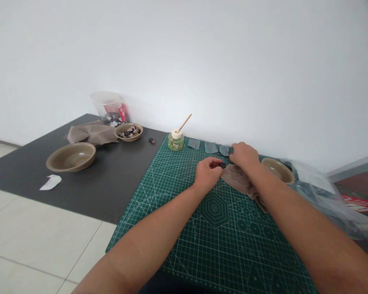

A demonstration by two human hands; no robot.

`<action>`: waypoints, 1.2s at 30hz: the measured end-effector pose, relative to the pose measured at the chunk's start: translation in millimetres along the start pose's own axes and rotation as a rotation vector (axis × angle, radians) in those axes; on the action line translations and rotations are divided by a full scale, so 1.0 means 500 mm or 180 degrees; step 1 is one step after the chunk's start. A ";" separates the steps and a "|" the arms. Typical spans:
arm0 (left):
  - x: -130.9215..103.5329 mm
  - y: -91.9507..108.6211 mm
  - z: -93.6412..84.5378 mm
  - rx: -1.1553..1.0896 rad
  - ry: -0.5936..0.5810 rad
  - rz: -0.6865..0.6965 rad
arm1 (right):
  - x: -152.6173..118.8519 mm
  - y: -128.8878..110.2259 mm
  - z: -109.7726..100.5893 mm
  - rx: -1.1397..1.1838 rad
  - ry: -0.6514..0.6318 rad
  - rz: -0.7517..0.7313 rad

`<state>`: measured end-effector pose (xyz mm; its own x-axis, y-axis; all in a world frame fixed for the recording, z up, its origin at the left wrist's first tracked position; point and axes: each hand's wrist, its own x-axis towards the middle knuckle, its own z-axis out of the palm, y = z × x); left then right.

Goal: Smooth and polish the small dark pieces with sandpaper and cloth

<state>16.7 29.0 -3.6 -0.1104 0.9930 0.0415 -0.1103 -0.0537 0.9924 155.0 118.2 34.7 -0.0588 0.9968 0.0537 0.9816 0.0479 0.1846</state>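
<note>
1. The left hand (207, 173) pinches one small dark piece (222, 165) above the green mat (171, 208); the right hand (244, 155) is curled beside the patches, its grip hidden.
2. One brown cloth (237, 179) lies beneath the hands.
3. Three blue patches (211, 147) lie in a row along the mat's far edge. Work looks partway: these seem laid out, the held piece not yet set down.
4. One jar (176, 142) with one stick (184, 123) stands left of them; one bowl (277, 170) sits right.
5. Leftward on the dark tabletop (110, 183): two bowls (71, 157), one holding many uncounted pieces (130, 131), apparently left over; one loose piece (152, 140), one tub (108, 107), one cloth (93, 133), one white scrap (50, 182).
</note>
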 end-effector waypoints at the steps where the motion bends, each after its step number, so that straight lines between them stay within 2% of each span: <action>1: 0.000 -0.001 0.001 0.0023 -0.0003 0.0033 | -0.004 -0.008 -0.001 -0.0034 0.0043 -0.0220; 5: 0.000 -0.006 0.001 0.0052 -0.0027 0.0111 | -0.019 -0.032 0.006 -0.0117 0.0151 -0.0854; 11: 0.000 0.000 0.000 0.0049 -0.0002 0.0005 | -0.024 -0.026 0.014 -0.0060 0.0419 -0.0705; 14: -0.004 0.010 0.000 -0.0106 -0.0059 -0.0125 | -0.039 -0.011 0.003 0.0123 0.0738 -0.0572; 17: -0.010 0.024 0.000 -0.0434 -0.0150 -0.0391 | -0.083 0.000 -0.011 0.0886 0.1311 -0.0399; 19: -0.013 0.032 -0.001 -0.0700 -0.0127 -0.0551 | -0.127 0.002 -0.014 0.1355 0.1538 -0.0400; 23: -0.014 0.037 -0.002 -0.1065 -0.0028 -0.0750 | -0.220 -0.003 0.007 0.1864 0.1783 -0.0740; 26: -0.014 0.033 -0.002 -0.1111 -0.0043 -0.0786 | -0.258 -0.007 0.035 0.2004 0.1890 -0.1081; 30: -0.016 0.026 -0.001 -0.1151 -0.0192 -0.0701 | -0.262 -0.005 0.055 0.2081 0.2024 -0.1376; 36: -0.017 0.027 -0.006 -0.1300 -0.0246 -0.0627 | -0.256 0.001 0.047 0.2052 0.2204 -0.1586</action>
<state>13.4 19.4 9.2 0.0239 0.9926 -0.1194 -0.5037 0.1152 0.8562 167.4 -7.8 5.0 -0.3708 0.6124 0.6982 0.7173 0.6664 -0.2035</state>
